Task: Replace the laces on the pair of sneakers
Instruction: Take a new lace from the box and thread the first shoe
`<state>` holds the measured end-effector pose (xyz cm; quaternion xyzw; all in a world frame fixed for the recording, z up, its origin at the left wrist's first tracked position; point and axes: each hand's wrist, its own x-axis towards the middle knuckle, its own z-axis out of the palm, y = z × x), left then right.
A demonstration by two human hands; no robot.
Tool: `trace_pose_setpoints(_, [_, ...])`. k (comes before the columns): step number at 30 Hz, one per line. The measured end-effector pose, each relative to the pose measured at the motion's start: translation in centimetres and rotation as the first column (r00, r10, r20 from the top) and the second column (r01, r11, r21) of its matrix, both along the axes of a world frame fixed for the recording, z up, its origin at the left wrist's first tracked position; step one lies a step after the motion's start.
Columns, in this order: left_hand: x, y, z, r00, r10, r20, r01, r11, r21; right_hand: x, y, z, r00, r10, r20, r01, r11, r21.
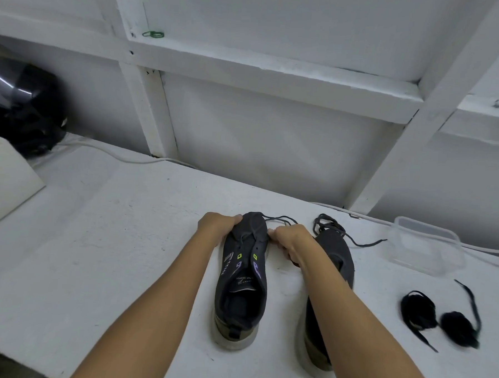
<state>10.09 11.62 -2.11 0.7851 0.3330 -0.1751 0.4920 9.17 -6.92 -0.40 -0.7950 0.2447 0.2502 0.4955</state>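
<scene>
Two dark sneakers stand on the white table [95, 238], toes pointing away from me. My left hand [216, 226] grips the toe of the left sneaker [242, 278] from its left side. My right hand [290, 240] pinches that shoe's dark lace [278, 218] at the right side near the toe; the lace's free end trails past the toe. The right sneaker [333, 251] is partly hidden under my right forearm, and a loose dark lace [331, 226] lies piled at its toe. Two bundled black laces [438, 317] lie to the right.
A clear plastic container [426, 245] sits at the back right. A white cable [114, 153] runs along the wall edge. A black helmet-like object [21, 107] and a white box [3, 176] are at the far left. White framed wall panels stand behind the table.
</scene>
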Motion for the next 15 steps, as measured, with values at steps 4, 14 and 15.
trace_pose_setpoints(4, [0.5, -0.2, 0.0, 0.999, 0.028, 0.026, -0.026, 0.997, -0.078, 0.5, 0.4, -1.1, 0.999, -0.038, -0.022, 0.039, 0.998, 0.047])
trace_pose_setpoints(14, [1.5, -0.7, 0.6, 0.995, 0.034, 0.093, -0.015, 0.980, -0.199, 1.1, 0.9, -1.2, 0.990, -0.139, 0.007, 0.132, 0.954, 0.270])
trace_pose_setpoints(15, [1.5, -0.6, 0.7, 0.997, 0.017, 0.080, -0.004, 0.986, -0.168, 1.3, 0.9, -1.0, 0.990, -0.141, -0.019, 0.141, 0.952, 0.272])
